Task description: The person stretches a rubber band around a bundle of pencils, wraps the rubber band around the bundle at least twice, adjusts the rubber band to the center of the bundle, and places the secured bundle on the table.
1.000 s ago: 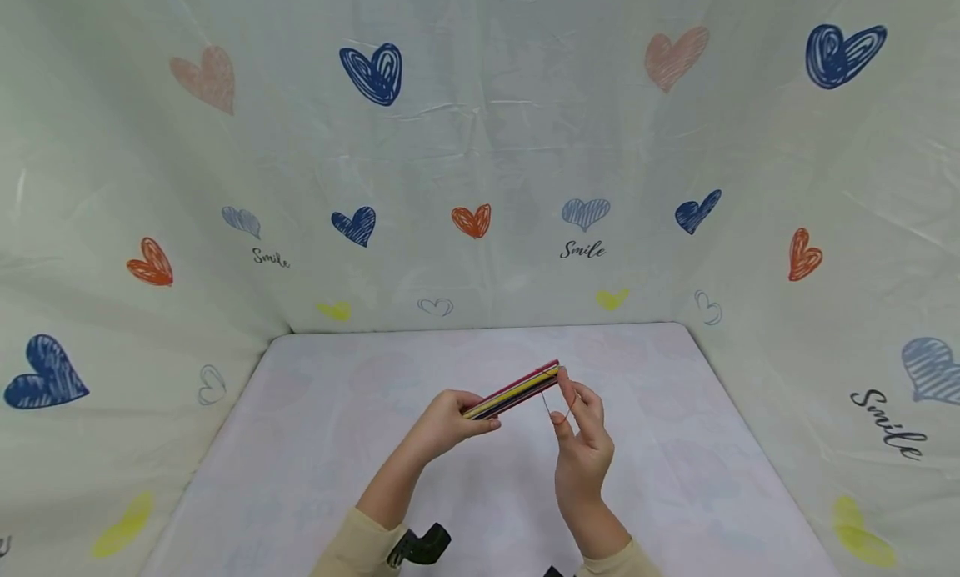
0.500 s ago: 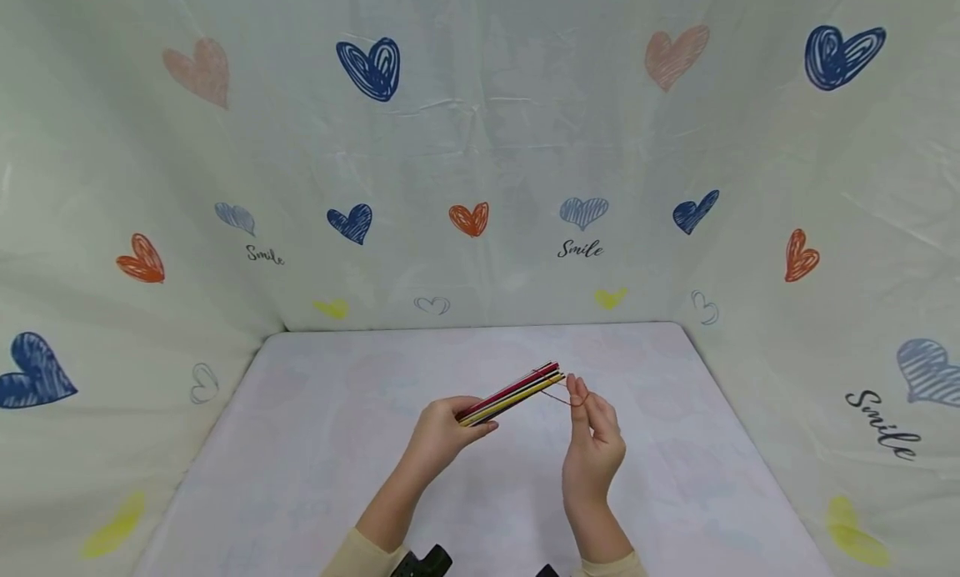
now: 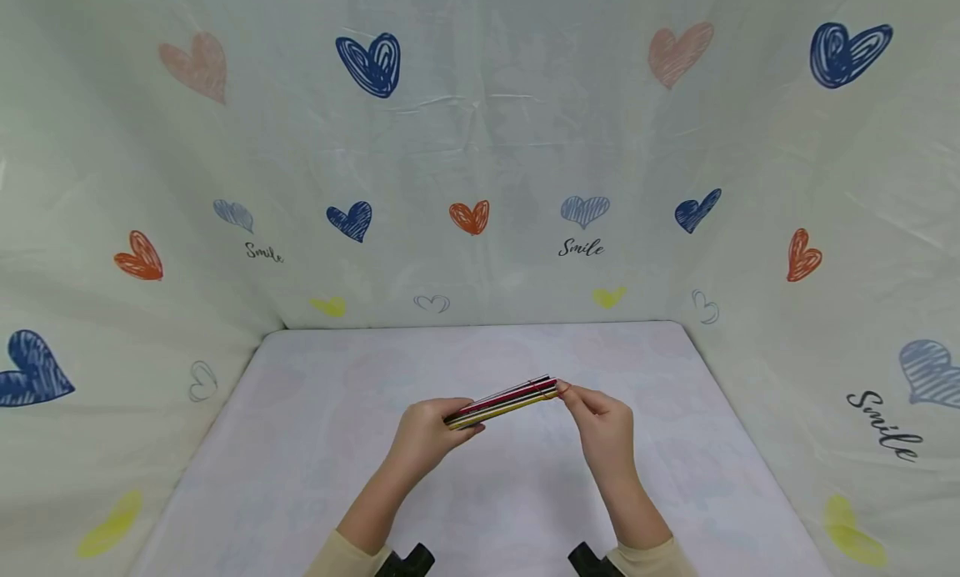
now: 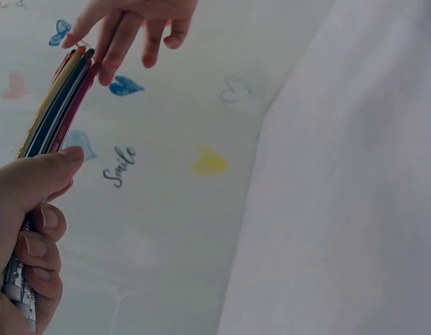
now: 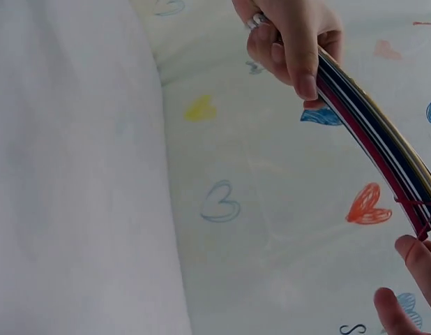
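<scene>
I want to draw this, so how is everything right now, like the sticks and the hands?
Coloured sticks: gathered in one bundle, slanting
Left hand: gripping one end of the bundle
Right hand: fingertips at the other end
Red band: across the bundle near the right hand; can't tell if all the way round
Table: flat
Backdrop: hanging, slightly creased

Above a table [image 3: 495, 510], a bundle of pencils [image 3: 504, 403] slants between the left hand [image 3: 423, 434], wrapped around its left end, and the right hand [image 3: 606, 427], at its right end, where a loop [image 5: 409, 202] crosses the pencils. A hanging sheet [image 3: 480, 143] stands behind the table and along both sides
</scene>
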Motion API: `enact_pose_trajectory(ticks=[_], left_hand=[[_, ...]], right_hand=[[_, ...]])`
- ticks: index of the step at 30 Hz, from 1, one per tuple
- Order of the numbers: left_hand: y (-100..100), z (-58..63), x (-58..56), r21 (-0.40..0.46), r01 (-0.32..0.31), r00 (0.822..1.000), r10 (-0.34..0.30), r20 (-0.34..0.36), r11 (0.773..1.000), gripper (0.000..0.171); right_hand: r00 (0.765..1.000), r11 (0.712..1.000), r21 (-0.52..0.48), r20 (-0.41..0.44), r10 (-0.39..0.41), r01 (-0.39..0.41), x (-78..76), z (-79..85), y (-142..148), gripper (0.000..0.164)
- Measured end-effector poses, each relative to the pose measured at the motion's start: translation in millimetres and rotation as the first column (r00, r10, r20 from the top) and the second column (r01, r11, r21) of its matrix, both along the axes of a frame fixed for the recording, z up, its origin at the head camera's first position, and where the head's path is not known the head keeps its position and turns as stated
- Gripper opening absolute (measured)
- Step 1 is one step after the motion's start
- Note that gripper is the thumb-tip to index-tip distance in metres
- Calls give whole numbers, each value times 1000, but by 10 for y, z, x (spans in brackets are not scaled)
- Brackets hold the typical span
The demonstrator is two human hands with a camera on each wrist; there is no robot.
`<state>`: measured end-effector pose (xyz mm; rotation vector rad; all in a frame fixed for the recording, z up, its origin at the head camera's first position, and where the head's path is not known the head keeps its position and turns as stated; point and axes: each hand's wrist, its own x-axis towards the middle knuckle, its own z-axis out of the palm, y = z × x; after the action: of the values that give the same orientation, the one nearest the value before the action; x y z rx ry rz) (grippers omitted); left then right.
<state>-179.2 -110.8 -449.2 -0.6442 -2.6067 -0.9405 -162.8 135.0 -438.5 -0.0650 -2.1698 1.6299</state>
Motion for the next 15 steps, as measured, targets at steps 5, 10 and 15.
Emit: enact_pose_trajectory(ticks=[5, 10, 15], left_hand=[[-72, 56, -17, -74, 47, 999, -48, -20, 996, 22], [-139, 142, -18, -154, 118, 990, -127, -53, 981, 22], [-196, 207, -13, -199, 175, 972, -201, -119, 964, 21]], right_hand=[[983, 988, 25, 113, 146, -150, -34, 111, 82, 17], [935, 955, 2, 206, 289, -296, -52, 211, 155, 17], [884, 902, -18, 195, 426, -431, -54, 247, 193, 19]])
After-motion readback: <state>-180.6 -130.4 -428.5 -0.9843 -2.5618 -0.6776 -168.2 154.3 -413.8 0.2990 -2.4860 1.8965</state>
